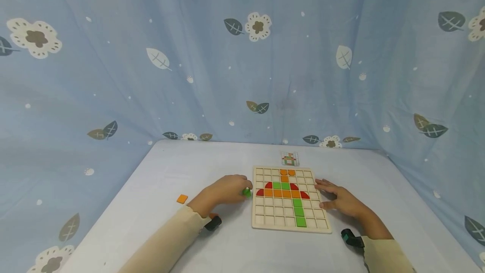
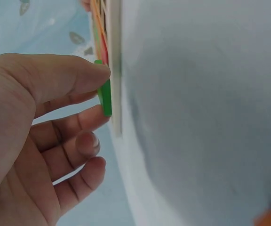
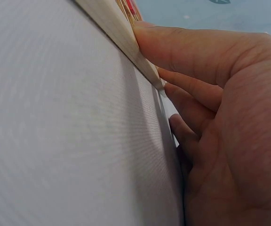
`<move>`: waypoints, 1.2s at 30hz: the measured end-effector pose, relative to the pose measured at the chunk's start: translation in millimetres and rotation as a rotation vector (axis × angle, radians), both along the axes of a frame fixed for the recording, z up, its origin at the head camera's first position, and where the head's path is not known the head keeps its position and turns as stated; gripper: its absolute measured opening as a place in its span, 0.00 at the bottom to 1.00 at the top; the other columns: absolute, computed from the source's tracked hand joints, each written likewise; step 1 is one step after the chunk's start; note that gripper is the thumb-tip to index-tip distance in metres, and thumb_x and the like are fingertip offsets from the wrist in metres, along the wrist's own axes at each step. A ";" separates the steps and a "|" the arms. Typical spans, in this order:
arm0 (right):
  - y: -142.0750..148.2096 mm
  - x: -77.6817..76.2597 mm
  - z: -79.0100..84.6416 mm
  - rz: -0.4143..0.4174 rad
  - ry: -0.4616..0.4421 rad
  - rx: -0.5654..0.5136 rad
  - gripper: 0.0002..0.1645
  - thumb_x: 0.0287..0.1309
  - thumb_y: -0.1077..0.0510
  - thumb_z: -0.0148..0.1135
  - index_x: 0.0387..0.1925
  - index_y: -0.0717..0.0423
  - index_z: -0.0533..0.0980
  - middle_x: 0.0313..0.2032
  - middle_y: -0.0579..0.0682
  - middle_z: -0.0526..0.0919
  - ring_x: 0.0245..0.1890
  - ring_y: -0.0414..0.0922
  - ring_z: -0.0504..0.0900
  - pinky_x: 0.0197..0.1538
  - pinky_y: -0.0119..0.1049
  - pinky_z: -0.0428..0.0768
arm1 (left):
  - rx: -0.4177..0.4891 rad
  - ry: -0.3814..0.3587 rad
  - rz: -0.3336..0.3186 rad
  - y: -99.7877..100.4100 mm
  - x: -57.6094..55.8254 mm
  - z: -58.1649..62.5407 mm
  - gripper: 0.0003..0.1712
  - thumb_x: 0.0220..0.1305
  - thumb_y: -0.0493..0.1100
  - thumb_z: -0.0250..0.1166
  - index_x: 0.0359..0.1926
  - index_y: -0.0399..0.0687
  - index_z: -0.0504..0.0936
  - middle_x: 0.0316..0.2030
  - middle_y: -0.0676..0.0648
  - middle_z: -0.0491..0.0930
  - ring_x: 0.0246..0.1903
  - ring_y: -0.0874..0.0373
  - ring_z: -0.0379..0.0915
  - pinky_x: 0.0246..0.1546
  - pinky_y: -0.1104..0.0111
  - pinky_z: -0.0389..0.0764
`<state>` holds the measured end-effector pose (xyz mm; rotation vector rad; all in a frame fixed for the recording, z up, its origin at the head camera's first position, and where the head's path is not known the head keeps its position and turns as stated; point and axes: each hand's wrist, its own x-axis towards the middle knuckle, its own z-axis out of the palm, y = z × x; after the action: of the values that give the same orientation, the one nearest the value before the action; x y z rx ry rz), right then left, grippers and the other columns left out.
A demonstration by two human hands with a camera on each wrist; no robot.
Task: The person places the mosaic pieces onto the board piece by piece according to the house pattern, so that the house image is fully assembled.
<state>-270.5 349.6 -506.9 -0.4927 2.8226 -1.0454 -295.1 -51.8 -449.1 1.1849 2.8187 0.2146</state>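
Note:
My left hand pinches a green tile between thumb and fingers, just off the left edge of a wooden grid board. In the left wrist view the tile is seen edge-on, overlapping the board's side. Coloured pieces fill part of the grid: two orange discs at the top, a row of orange squares with red rounded pieces at its ends, and green squares running down the right. My right hand rests at the board's right edge, thumb and fingertips against its side.
A small printed card lies behind the board. An orange square tile sits on the white tabletop to the left, with another orange piece partly hidden beside my left wrist. A patterned blue curtain surrounds the table.

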 end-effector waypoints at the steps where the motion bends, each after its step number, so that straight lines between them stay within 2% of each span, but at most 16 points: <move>1: 0.3 -0.1 -0.2 0.000 0.001 0.000 0.45 0.45 0.45 0.74 0.63 0.62 0.72 0.70 0.62 0.60 0.70 0.67 0.49 0.63 0.70 0.48 | 0.006 0.000 -0.008 2.7 0.3 0.5 0.13 0.59 0.40 0.68 0.47 0.53 0.84 0.37 0.59 0.78 0.35 0.67 0.72 0.43 0.69 0.76; 11: 1.1 1.7 -0.6 -0.003 -0.005 -0.015 0.44 0.45 0.46 0.74 0.63 0.62 0.72 0.70 0.63 0.60 0.70 0.67 0.49 0.63 0.69 0.49 | 0.023 0.015 -0.058 22.1 2.8 -1.6 0.12 0.59 0.42 0.68 0.45 0.55 0.85 0.39 0.60 0.78 0.38 0.67 0.73 0.45 0.70 0.76; 22: -0.1 1.5 -0.4 -0.014 -0.016 -0.015 0.45 0.45 0.46 0.74 0.63 0.63 0.72 0.70 0.63 0.60 0.70 0.67 0.49 0.63 0.69 0.49 | -0.034 0.036 -0.102 40.1 8.7 -0.9 0.10 0.59 0.44 0.70 0.43 0.57 0.84 0.33 0.61 0.74 0.31 0.67 0.67 0.39 0.72 0.74; 30: -1.8 1.4 2.9 -0.005 -0.012 -0.016 0.45 0.45 0.46 0.74 0.63 0.63 0.72 0.70 0.63 0.60 0.70 0.67 0.49 0.63 0.70 0.48 | -0.028 0.013 -0.081 46.2 9.8 -0.4 0.07 0.60 0.44 0.69 0.40 0.57 0.83 0.32 0.61 0.73 0.30 0.66 0.67 0.38 0.72 0.73; 36: -2.3 0.7 2.9 -0.012 -0.015 -0.004 0.45 0.45 0.45 0.74 0.63 0.62 0.72 0.70 0.62 0.59 0.70 0.67 0.49 0.63 0.70 0.48 | -0.013 0.021 -0.102 50.9 12.6 0.9 0.08 0.60 0.42 0.69 0.41 0.55 0.84 0.35 0.61 0.75 0.32 0.68 0.69 0.41 0.72 0.75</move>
<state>-269.8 347.3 -504.0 -0.4669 2.8149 -1.0525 -282.5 -0.9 -448.3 1.3314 2.7631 0.1781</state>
